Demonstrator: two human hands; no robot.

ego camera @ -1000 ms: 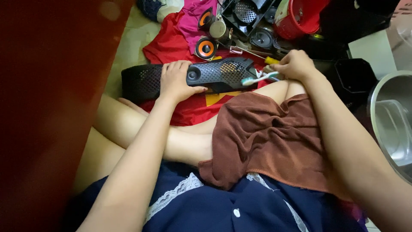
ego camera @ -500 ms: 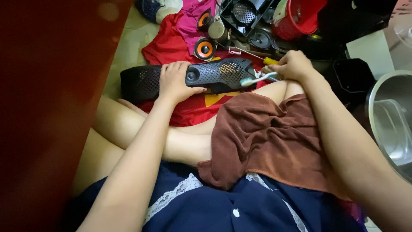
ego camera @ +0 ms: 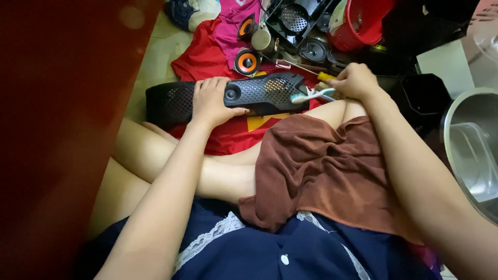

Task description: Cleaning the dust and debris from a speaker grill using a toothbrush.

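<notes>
Left hand (ego camera: 210, 101) fingers atop black speaker grille (ego camera: 259, 93), right hand (ego camera: 353, 81) gripping toothbrush (ego camera: 311, 95)

Left hand (ego camera: 211, 101) laid flat, palm down, fingers spread forward, thumb stretched to the right; forearm running straight down toward the body. Right hand (ego camera: 354, 82) curled into a loose fist, knuckles up, wrist bent slightly, forearm slanting to lower right.
</notes>
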